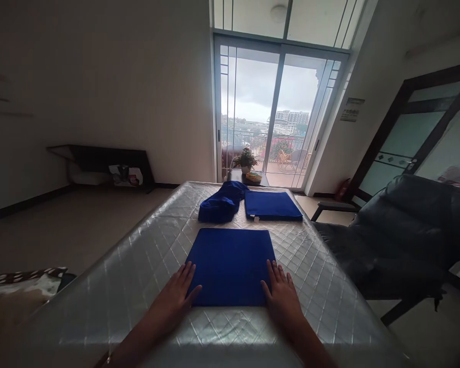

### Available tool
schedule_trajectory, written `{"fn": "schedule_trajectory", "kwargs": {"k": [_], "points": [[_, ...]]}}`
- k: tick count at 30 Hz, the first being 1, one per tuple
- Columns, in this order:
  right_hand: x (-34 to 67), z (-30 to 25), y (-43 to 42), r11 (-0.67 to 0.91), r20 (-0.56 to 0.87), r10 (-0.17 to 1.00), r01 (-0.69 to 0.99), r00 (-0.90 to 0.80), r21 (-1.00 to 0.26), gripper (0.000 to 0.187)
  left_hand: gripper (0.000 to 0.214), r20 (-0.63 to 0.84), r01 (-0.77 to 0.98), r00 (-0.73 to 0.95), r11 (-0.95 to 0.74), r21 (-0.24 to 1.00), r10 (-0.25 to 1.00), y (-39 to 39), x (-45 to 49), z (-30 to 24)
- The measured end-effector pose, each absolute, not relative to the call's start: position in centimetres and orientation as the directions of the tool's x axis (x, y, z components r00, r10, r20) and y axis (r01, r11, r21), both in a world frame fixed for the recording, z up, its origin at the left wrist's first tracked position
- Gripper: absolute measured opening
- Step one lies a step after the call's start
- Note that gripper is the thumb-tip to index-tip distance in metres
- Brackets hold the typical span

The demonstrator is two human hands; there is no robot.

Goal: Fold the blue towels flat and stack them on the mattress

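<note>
A flat, squared blue folded cloth (pixel 232 266) lies on the table in front of me. My left hand (pixel 176 289) rests along its left edge, fingers stretched out and thumb on the near left corner. On the opposite edge lies my right hand (pixel 282 291), also flat with fingers spread. Farther back sits a second squared blue piece (pixel 273 205) with a small white tag at its near edge. Beside it, to the left, is a crumpled heap of blue cloth (pixel 221 202).
A quilted silvery cover (pixel 138 271) spreads over the table. A dark armchair (pixel 387 245) stands close on the right. Beyond the far edge are a small table with a potted plant (pixel 246 159) and a sliding glass door (pixel 268 112). A low dark stand (pixel 107 166) is by the left wall.
</note>
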State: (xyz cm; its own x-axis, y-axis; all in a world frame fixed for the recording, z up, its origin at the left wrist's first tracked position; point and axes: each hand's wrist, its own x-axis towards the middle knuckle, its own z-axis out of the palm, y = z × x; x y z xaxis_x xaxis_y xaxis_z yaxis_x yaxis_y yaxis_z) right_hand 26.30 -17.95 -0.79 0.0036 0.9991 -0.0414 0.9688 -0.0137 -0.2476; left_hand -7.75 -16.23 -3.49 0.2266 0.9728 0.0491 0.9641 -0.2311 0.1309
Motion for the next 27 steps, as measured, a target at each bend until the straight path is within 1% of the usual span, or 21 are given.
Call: {"fn": "schedule_trajectory", "kwargs": {"k": [4,6,9,11,15,16,18,20,22,24,27], "points": [[26.2,-0.2,-18.7,0.007,0.021,1.0,0.98,-0.003,-0.197,0.062,0.073,0.086,0.953,0.217,-0.23,0.198,0.972,-16.7,-7.5,-3.6],[26.2,0.1,-19.5,0.013,0.026,1.0,0.983,-0.008,-0.183,0.062,0.073,0.115,0.941,0.216,-0.238,0.241,0.97,-16.5,-7.5,-3.8],[26.4,0.1,-20.7,-0.007,-0.046,0.999,0.978,-0.002,-0.209,0.064,0.068,0.174,0.92,0.226,-0.269,0.286,0.958,-16.0,-8.3,-4.5],[26.5,-0.2,-21.2,-0.015,-0.093,0.996,0.973,-0.007,-0.23,0.066,0.067,0.198,0.913,0.234,-0.285,0.293,0.952,-15.6,-8.7,-5.1],[26.6,-0.7,-21.4,-0.013,-0.112,0.994,0.969,-0.016,-0.248,0.068,0.066,0.219,0.919,0.226,-0.282,0.276,0.949,-15.2,-6.4,-5.3],[26.6,-0.8,-21.4,-0.013,-0.107,0.994,0.968,-0.014,-0.25,0.068,0.065,0.218,0.908,0.261,-0.316,0.276,0.94,-15.3,-5.1,-5.1],[26.6,-0.9,-21.4,-0.018,-0.101,0.995,0.968,-0.008,-0.249,0.068,0.065,0.204,0.848,0.406,-0.45,0.281,0.891,-15.8,-1.6,-4.5],[26.6,-0.9,-21.4,-0.02,-0.103,0.995,0.969,-0.006,-0.245,0.068,0.067,0.185,0.745,0.572,-0.6,0.291,0.799,-16.4,2.3,-3.7],[26.6,-1.0,-21.4,-0.012,-0.101,0.995,0.97,-0.013,-0.241,0.067,0.068,0.173,0.644,0.687,-0.702,0.305,0.706,-16.9,5.6,-2.7],[26.7,-1.0,-21.4,-0.004,-0.092,0.996,0.971,-0.018,-0.238,0.065,0.068,0.166,0.587,0.739,-0.745,0.317,0.652,-17.1,7.8,-1.9],[26.7,-1.0,-21.5,-0.005,-0.082,0.997,0.969,-0.016,-0.245,0.063,0.068,0.135,0.598,0.736,-0.731,0.33,0.663,-17.1,8.0,-1.4]]}}
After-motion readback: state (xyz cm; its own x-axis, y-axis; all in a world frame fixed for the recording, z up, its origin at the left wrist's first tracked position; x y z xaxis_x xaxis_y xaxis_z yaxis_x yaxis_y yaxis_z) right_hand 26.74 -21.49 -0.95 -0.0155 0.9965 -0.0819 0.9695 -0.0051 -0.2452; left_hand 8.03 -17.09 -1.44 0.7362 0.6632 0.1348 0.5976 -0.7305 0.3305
